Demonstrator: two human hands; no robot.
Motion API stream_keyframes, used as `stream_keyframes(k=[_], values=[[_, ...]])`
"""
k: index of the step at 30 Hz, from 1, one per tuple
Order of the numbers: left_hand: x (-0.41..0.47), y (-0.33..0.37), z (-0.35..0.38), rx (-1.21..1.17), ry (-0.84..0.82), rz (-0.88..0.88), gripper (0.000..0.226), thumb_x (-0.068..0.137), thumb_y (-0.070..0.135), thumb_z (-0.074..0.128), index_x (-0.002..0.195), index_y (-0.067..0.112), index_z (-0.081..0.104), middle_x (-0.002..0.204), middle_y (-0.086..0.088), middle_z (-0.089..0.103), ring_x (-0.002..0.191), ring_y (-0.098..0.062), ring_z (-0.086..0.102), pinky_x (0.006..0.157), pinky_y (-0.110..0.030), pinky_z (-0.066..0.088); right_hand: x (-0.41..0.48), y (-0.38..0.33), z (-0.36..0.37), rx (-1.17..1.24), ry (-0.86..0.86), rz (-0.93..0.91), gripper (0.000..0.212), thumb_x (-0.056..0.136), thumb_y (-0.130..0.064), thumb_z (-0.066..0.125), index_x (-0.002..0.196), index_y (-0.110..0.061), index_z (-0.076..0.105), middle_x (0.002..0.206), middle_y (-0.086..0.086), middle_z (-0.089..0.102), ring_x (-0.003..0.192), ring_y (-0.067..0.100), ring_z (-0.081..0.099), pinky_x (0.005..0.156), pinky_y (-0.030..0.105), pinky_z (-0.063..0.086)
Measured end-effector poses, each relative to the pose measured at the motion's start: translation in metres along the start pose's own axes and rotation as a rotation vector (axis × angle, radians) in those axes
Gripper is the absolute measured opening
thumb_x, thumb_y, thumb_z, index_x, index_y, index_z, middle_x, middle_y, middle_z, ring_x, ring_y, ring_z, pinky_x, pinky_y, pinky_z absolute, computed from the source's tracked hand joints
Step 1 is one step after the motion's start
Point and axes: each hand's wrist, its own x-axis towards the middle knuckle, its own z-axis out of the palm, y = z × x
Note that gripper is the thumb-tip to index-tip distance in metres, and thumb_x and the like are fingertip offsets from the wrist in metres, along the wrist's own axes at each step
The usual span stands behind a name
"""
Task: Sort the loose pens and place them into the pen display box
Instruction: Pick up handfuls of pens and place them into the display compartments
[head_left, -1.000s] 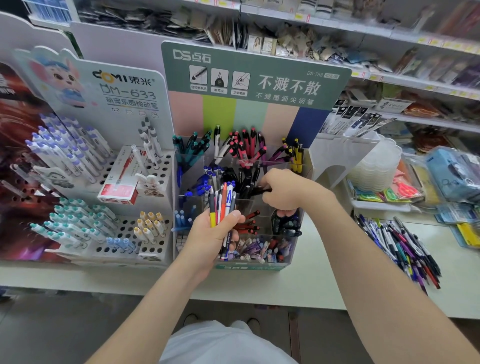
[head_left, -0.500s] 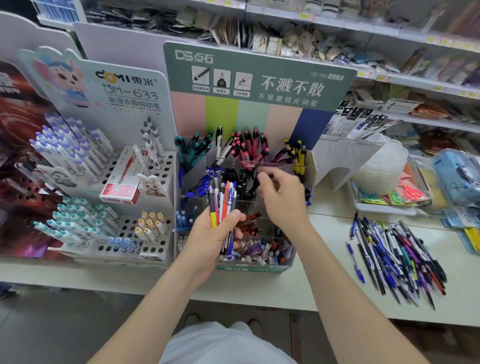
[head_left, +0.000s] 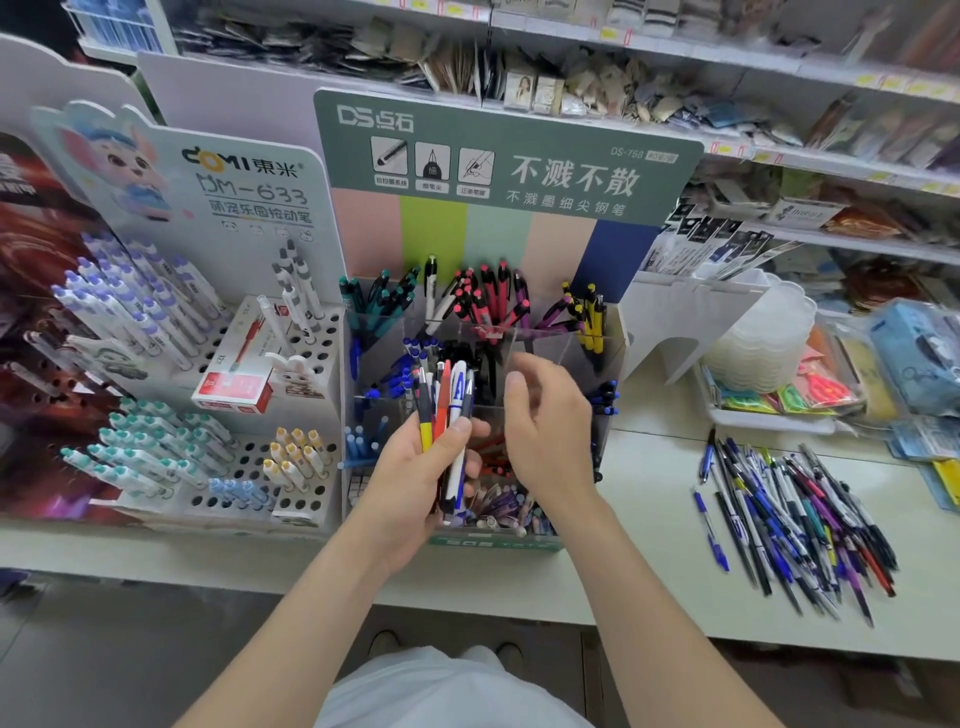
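A clear pen display box (head_left: 613, 332) with a green header card stands on the white counter, its compartments holding teal, red, yellow, blue and black pens. My left hand (head_left: 415, 467) grips a bundle of mixed pens (head_left: 447, 405) upright in front of the box: yellow, orange, white-blue and dark ones. My right hand (head_left: 545, 421) hovers just right of the bundle, over the middle compartments, fingers loosely curved and holding nothing. A heap of loose pens (head_left: 795, 514) lies on the counter to the right.
A white peg display (head_left: 171, 384) with purple, teal and yellow-capped pens stands left of the box, a red-white carton (head_left: 234, 387) lying on it. Stacked clear lids (head_left: 758, 343) and packaged goods sit at the right rear. Shelves of stock run behind. The counter edge (head_left: 519, 608) is near me.
My right hand has drawn back from the rear middle compartment, where it gripped a black pen, and now hangs empty beside the bundle. The left hand stays put with its pens.
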Motion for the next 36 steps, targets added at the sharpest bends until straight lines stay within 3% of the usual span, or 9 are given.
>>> stream_keyframes(k=[4, 8, 12, 15, 21, 24, 28, 31, 36], values=[[-0.004, 0.005, 0.006, 0.023, -0.191, 0.001, 0.034, 0.110, 0.025, 0.055, 0.143, 0.017, 0.056, 0.082, -0.005, 0.057, 0.066, -0.018, 0.051, 0.060, -0.038, 0.044, -0.013, -0.012, -0.018, 0.346, -0.265, 0.193, 0.016, 0.103, -0.037, 0.067, 0.115, -0.035, 0.077, 0.097, -0.003, 0.078, 0.092, 0.018, 0.076, 0.084, 0.045, 0.064], [-0.004, 0.007, 0.011, 0.010, -0.316, -0.034, 0.035, 0.111, 0.027, 0.056, 0.145, 0.023, 0.057, 0.104, -0.016, 0.057, 0.067, -0.019, 0.050, 0.054, -0.032, 0.043, -0.014, -0.018, -0.036, 0.659, -0.341, 0.423, 0.012, 0.102, -0.018, 0.070, 0.111, -0.020, 0.078, 0.096, 0.008, 0.078, 0.082, 0.026, 0.073, 0.076, 0.036, 0.061], [-0.002, 0.008, 0.015, -0.020, -0.312, -0.076, 0.039, 0.111, 0.017, 0.048, 0.149, 0.023, 0.056, 0.112, -0.023, 0.064, 0.064, -0.020, 0.048, 0.053, -0.030, 0.041, -0.011, -0.013, -0.041, 0.734, -0.165, 0.436, 0.015, 0.107, -0.019, 0.063, 0.118, -0.013, 0.072, 0.090, 0.007, 0.076, 0.061, 0.020, 0.062, 0.060, 0.029, 0.053], [-0.002, 0.008, 0.019, 0.022, -0.301, -0.084, 0.041, 0.113, 0.013, 0.046, 0.150, 0.026, 0.054, 0.109, -0.022, 0.070, 0.059, -0.019, 0.044, 0.050, -0.027, 0.040, -0.003, -0.009, -0.044, 0.675, -0.013, 0.334, 0.016, 0.111, -0.023, 0.056, 0.121, -0.013, 0.064, 0.091, 0.006, 0.080, 0.078, 0.016, 0.076, 0.075, 0.027, 0.061], [-0.007, 0.011, 0.022, 0.055, -0.341, -0.056, 0.052, 0.111, 0.026, 0.051, 0.155, 0.053, 0.043, 0.116, -0.018, 0.069, 0.053, -0.016, 0.040, 0.048, -0.030, 0.030, 0.004, -0.007, -0.050, 0.670, -0.292, 0.489, 0.015, 0.109, -0.023, 0.061, 0.114, -0.013, 0.070, 0.090, 0.007, 0.077, 0.072, 0.020, 0.070, 0.060, 0.035, 0.056], [-0.009, 0.016, 0.021, 0.014, -0.347, -0.058, 0.054, 0.112, 0.023, 0.049, 0.154, 0.057, 0.042, 0.128, -0.022, 0.066, 0.051, -0.015, 0.035, 0.049, -0.030, 0.025, 0.004, 0.000, -0.039, 0.855, -0.003, 0.591, 0.022, 0.112, -0.027, 0.054, 0.107, -0.010, 0.067, 0.078, 0.003, 0.069, 0.067, 0.014, 0.059, 0.066, 0.033, 0.051], [-0.008, 0.015, 0.016, -0.025, -0.309, -0.101, 0.036, 0.113, 0.022, 0.048, 0.148, 0.027, 0.054, 0.121, -0.018, 0.065, 0.048, -0.012, 0.034, 0.044, -0.026, 0.027, 0.005, 0.007, -0.041, 0.975, 0.225, 0.532, 0.031, 0.115, -0.036, 0.043, 0.131, -0.017, 0.062, 0.059, 0.000, 0.043, 0.053, 0.014, 0.036, 0.050, 0.029, 0.031], [-0.007, 0.013, 0.015, -0.024, -0.235, -0.134, 0.031, 0.112, 0.025, 0.050, 0.139, 0.009, 0.054, 0.099, -0.013, 0.051, 0.050, -0.012, 0.035, 0.043, -0.024, 0.028, 0.002, 0.008, -0.046, 0.828, -0.036, 0.514, 0.036, 0.113, -0.044, 0.045, 0.124, -0.020, 0.069, 0.058, 0.000, 0.032, 0.053, 0.016, 0.026, 0.049, 0.031, 0.019], [-0.005, 0.013, 0.021, -0.007, -0.143, -0.086, 0.031, 0.112, 0.029, 0.048, 0.139, 0.020, 0.061, 0.070, 0.002, 0.047, 0.050, -0.011, 0.037, 0.059, -0.041, 0.016, -0.016, -0.009, -0.045, 0.636, -0.477, 0.395, 0.038, 0.112, -0.041, 0.052, 0.099, -0.014, 0.075, 0.060, -0.004, 0.033, 0.052, 0.014, 0.023, 0.048, 0.025, 0.025]])
